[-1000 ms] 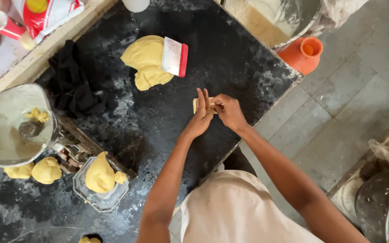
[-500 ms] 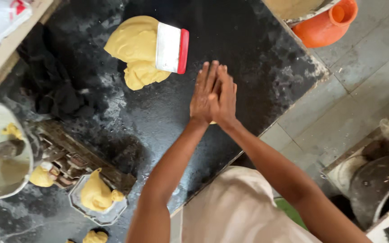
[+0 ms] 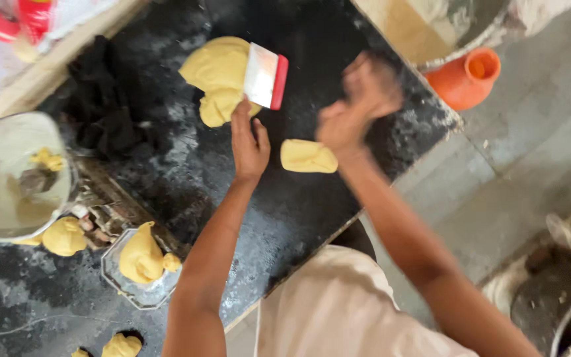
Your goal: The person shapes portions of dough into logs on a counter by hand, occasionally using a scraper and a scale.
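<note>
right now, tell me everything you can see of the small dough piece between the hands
The small pale-yellow dough piece is a smooth, soft-looking oblong lump lying flat on the dark floured stone worktop. It sits apart from the big dough mass, between the left hand and the blurred right hand, just below the latter; neither clearly touches it.

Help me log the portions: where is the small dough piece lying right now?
In the head view the small dough piece lies on the dark worktop, between the left hand and the blurred right hand, just below the scraper.
</note>
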